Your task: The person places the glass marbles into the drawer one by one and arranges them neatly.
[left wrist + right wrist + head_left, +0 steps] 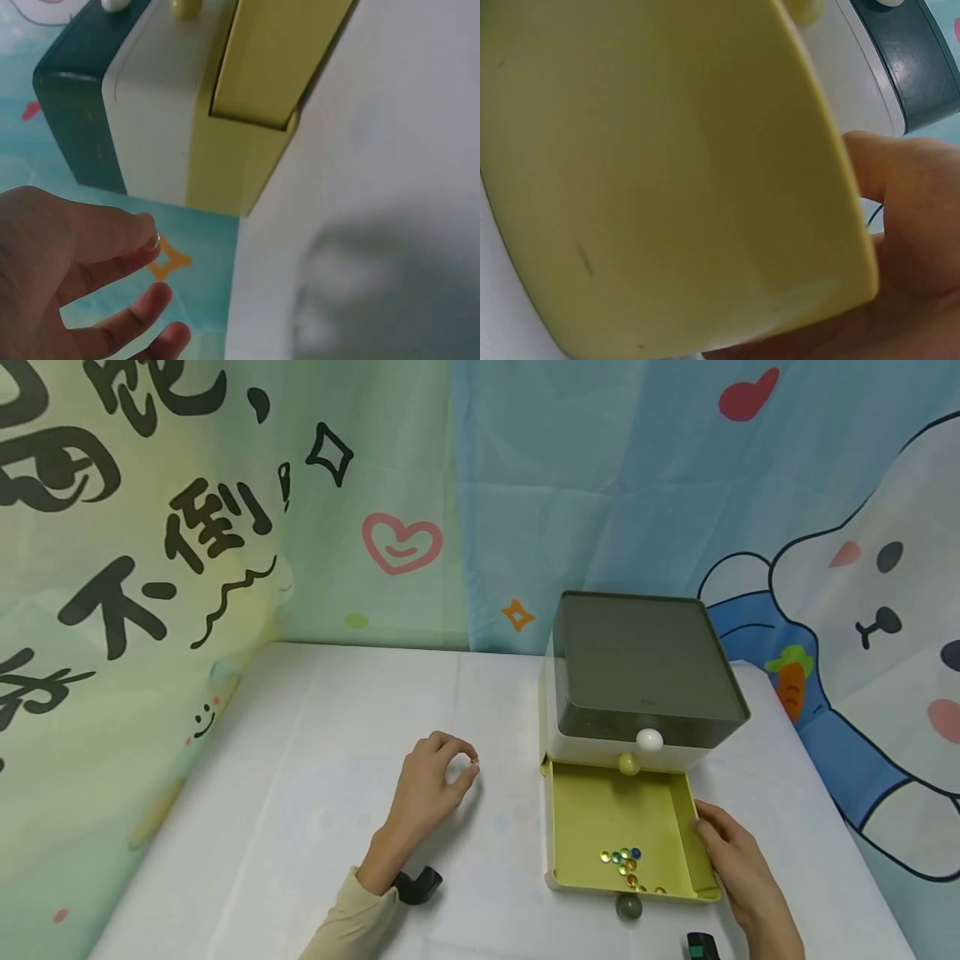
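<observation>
In the head view my left hand [431,781] is held over the white table, left of the drawer box. Its thumb and index finger pinch a small glass marble [154,241], largely hidden by the fingertips in the left wrist view. My right hand [746,868] rests against the outer right side of the pulled-out yellow-green drawer [592,810]. The drawer wall [667,187] hides part of that hand in the right wrist view. Several coloured glass marbles [623,857] lie near the drawer's front, which bears a dark round knob [628,907].
Above the drawer stands the box's white tier [600,752] under a dark green top [637,652], with white and yellow-green knobs. A white cloth [360,710] covers the table. Printed curtains [585,485] hang behind and at the left. A dark device [702,946] shows near my right wrist.
</observation>
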The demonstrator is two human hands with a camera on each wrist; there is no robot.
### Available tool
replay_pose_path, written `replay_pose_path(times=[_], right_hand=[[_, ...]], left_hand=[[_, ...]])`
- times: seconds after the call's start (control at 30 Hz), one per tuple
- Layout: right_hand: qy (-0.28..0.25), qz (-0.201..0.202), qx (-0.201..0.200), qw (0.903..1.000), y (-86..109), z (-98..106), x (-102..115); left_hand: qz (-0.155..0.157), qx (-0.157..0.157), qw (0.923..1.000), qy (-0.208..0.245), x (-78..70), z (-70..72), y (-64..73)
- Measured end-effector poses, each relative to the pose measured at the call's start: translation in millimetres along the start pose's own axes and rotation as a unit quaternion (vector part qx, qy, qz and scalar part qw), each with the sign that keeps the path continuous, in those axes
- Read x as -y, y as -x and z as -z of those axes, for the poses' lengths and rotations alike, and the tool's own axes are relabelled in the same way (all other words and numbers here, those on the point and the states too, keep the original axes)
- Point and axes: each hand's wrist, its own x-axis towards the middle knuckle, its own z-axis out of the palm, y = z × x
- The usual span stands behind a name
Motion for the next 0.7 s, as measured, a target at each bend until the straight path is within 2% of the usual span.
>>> replay_pose_path(times=[0.27, 0.7], right_hand=[[0.027, 0.009, -0.004, 0.9996, 3.3, -1.8, 4.4], [0.022, 0.011, -0.014, 0.9996, 1.2, -0.7, 2.5]], left_hand=[[-0.035, 0.009, 0.9993, 0.0, -17.3, -2.7, -6.1], [-0.085, 0.046, 0.9953, 0.0, -44.8, -13.0, -16.2]])
